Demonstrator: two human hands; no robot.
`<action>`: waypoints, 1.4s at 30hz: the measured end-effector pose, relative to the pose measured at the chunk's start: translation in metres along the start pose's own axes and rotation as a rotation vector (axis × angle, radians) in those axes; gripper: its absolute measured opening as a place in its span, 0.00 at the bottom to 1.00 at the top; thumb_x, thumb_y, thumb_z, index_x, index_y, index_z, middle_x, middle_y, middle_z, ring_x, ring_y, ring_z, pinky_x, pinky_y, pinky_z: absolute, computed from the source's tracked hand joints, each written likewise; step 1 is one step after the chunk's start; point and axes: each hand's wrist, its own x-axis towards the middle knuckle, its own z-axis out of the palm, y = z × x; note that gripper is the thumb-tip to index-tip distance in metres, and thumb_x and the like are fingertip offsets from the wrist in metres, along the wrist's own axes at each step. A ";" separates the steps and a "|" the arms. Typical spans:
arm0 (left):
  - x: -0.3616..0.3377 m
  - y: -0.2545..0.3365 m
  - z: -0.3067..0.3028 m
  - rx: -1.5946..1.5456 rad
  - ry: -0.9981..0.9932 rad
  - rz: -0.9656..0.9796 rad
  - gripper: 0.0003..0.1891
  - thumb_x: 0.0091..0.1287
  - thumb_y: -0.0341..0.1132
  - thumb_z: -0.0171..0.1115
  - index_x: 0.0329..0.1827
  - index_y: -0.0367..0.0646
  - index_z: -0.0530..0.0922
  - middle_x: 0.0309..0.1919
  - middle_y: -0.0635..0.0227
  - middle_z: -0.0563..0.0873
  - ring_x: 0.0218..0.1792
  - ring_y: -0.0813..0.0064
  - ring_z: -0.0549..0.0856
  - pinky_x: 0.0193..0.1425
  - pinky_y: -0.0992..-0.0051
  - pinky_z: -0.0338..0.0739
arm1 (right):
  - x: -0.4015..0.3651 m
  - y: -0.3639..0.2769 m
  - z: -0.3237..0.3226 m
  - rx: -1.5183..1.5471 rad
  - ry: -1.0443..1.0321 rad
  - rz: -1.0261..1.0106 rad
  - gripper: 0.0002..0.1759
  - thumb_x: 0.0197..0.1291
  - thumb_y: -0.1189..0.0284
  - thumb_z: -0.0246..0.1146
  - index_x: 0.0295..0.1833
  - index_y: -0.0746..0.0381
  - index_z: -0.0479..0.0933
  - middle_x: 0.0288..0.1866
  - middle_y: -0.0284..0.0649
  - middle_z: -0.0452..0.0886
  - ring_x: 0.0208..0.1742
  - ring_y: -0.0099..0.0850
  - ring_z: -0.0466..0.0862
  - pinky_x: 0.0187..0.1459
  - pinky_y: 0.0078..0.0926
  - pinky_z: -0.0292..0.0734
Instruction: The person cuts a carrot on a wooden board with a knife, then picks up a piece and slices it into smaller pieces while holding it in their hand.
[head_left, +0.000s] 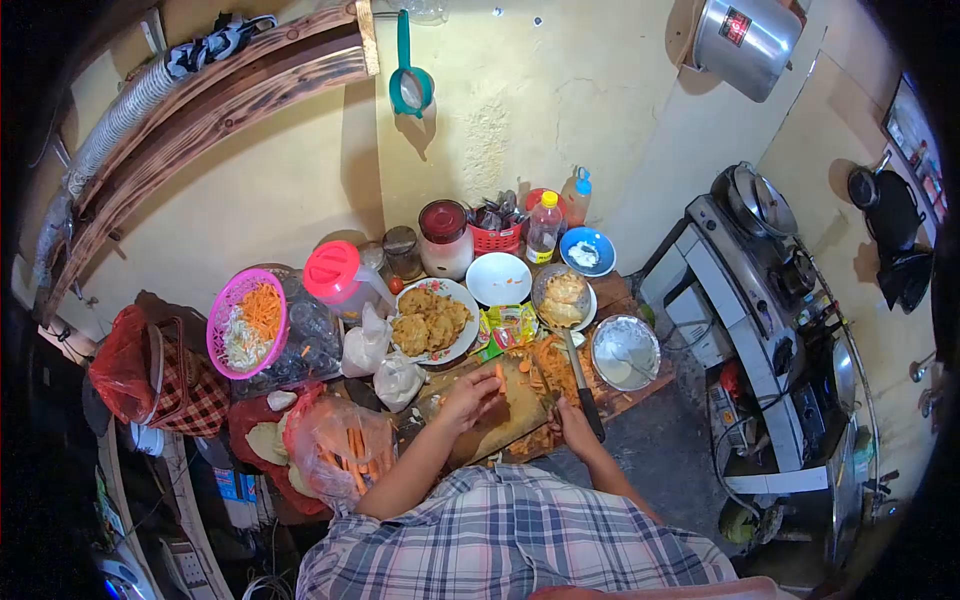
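My left hand (472, 402) is raised over the wooden cutting board (490, 437), its fingers pinching a small orange carrot piece (500, 377). To the right of it, my right hand (572, 426) is closed round a knife (545, 385), whose thin blade points away from me over the board. Orange carrot peelings (552, 362) are scattered at the board's far right side. Beside my right hand lies a utensil with a long black handle (590, 412). A clear plastic bag of whole carrots (355, 450) sits left of my left forearm.
Beyond the board stand a plate of fried food (440, 335), a white bowl (499, 278) and a metal bowl of white powder (625, 353). A pink basket of shredded vegetables (247, 323) is at left. A stove (740, 270) stands at right.
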 end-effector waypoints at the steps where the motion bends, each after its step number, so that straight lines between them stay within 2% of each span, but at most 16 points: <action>1: -0.011 0.010 0.013 -0.050 0.029 -0.035 0.15 0.65 0.30 0.61 0.54 0.38 0.75 0.40 0.69 0.82 0.39 0.78 0.83 0.42 0.79 0.80 | -0.006 -0.015 0.004 -0.001 0.001 0.000 0.30 0.72 0.49 0.38 0.31 0.62 0.69 0.21 0.29 0.65 0.22 0.19 0.64 0.26 0.18 0.59; 3: -0.028 0.024 0.030 -0.099 0.056 -0.072 0.12 0.66 0.29 0.60 0.52 0.38 0.75 0.39 0.67 0.83 0.38 0.77 0.83 0.44 0.79 0.81 | -0.021 -0.044 0.014 0.002 0.053 -0.161 0.30 0.72 0.51 0.40 0.27 0.63 0.69 0.20 0.28 0.66 0.22 0.20 0.65 0.25 0.21 0.59; 4: -0.034 0.028 0.036 -0.127 0.016 -0.078 0.12 0.66 0.30 0.60 0.52 0.38 0.75 0.40 0.67 0.83 0.40 0.77 0.83 0.46 0.78 0.81 | -0.024 -0.048 0.014 0.002 0.055 -0.160 0.30 0.72 0.51 0.40 0.27 0.63 0.69 0.20 0.28 0.66 0.22 0.20 0.65 0.25 0.21 0.59; 6: -0.041 0.031 0.040 -0.156 -0.025 -0.083 0.12 0.67 0.31 0.60 0.51 0.37 0.75 0.42 0.67 0.82 0.41 0.77 0.83 0.48 0.77 0.81 | -0.028 -0.055 0.014 -0.277 0.288 -0.484 0.27 0.67 0.59 0.51 0.17 0.62 0.67 0.12 0.35 0.63 0.16 0.26 0.66 0.22 0.28 0.60; 7: -0.043 0.032 0.039 -0.182 -0.117 -0.085 0.12 0.66 0.31 0.60 0.51 0.38 0.75 0.42 0.68 0.83 0.43 0.77 0.83 0.49 0.77 0.81 | -0.032 -0.071 0.015 -0.277 0.288 -0.485 0.27 0.67 0.59 0.51 0.17 0.62 0.67 0.12 0.35 0.63 0.16 0.26 0.66 0.22 0.28 0.60; 8: -0.046 0.033 0.039 -0.209 -0.208 -0.085 0.12 0.66 0.31 0.60 0.51 0.39 0.75 0.42 0.68 0.83 0.44 0.77 0.83 0.49 0.78 0.80 | -0.037 -0.091 0.016 -0.471 0.414 -0.692 0.23 0.60 0.64 0.55 0.14 0.62 0.67 0.11 0.38 0.63 0.15 0.31 0.67 0.21 0.31 0.61; 9: -0.052 0.037 0.044 -0.210 -0.208 -0.083 0.12 0.66 0.31 0.60 0.51 0.39 0.75 0.42 0.68 0.83 0.44 0.77 0.83 0.49 0.78 0.80 | -0.041 -0.109 0.016 -0.665 0.540 -0.899 0.20 0.53 0.69 0.60 0.11 0.62 0.67 0.10 0.41 0.64 0.13 0.36 0.68 0.21 0.34 0.62; 10: -0.062 0.042 0.051 -0.217 -0.190 -0.063 0.13 0.66 0.31 0.61 0.51 0.38 0.75 0.43 0.67 0.83 0.43 0.77 0.83 0.49 0.78 0.80 | -0.044 -0.120 0.015 -0.665 0.538 -0.899 0.20 0.53 0.69 0.60 0.11 0.62 0.67 0.10 0.41 0.64 0.13 0.36 0.68 0.21 0.34 0.62; 12: -0.077 0.049 0.061 -0.225 -0.171 -0.042 0.14 0.65 0.31 0.61 0.52 0.38 0.75 0.44 0.66 0.83 0.43 0.76 0.83 0.48 0.77 0.80 | -0.048 -0.135 0.013 -0.770 0.591 -1.039 0.12 0.40 0.73 0.60 0.12 0.62 0.69 0.11 0.44 0.68 0.14 0.43 0.69 0.21 0.39 0.64; 14: -0.086 0.055 0.066 -0.269 -0.231 -0.003 0.14 0.64 0.31 0.62 0.51 0.40 0.75 0.44 0.66 0.83 0.42 0.76 0.84 0.48 0.77 0.80 | -0.052 -0.144 0.014 -0.786 0.562 -1.061 0.12 0.40 0.72 0.60 0.11 0.61 0.68 0.11 0.43 0.68 0.14 0.42 0.69 0.21 0.40 0.64; 26: -0.098 0.058 0.071 -0.227 -0.202 0.084 0.14 0.62 0.31 0.64 0.51 0.41 0.76 0.42 0.68 0.84 0.41 0.76 0.84 0.48 0.77 0.80 | -0.053 -0.149 0.020 -0.792 0.531 -1.114 0.13 0.40 0.72 0.59 0.10 0.61 0.67 0.10 0.42 0.66 0.13 0.42 0.68 0.20 0.39 0.63; 42: -0.102 0.057 0.075 -0.244 -0.198 0.088 0.15 0.62 0.29 0.64 0.52 0.40 0.76 0.43 0.67 0.84 0.42 0.77 0.84 0.50 0.77 0.79 | -0.059 -0.154 0.022 -0.759 0.533 -1.104 0.12 0.37 0.73 0.57 0.09 0.62 0.65 0.09 0.43 0.65 0.12 0.41 0.67 0.19 0.38 0.61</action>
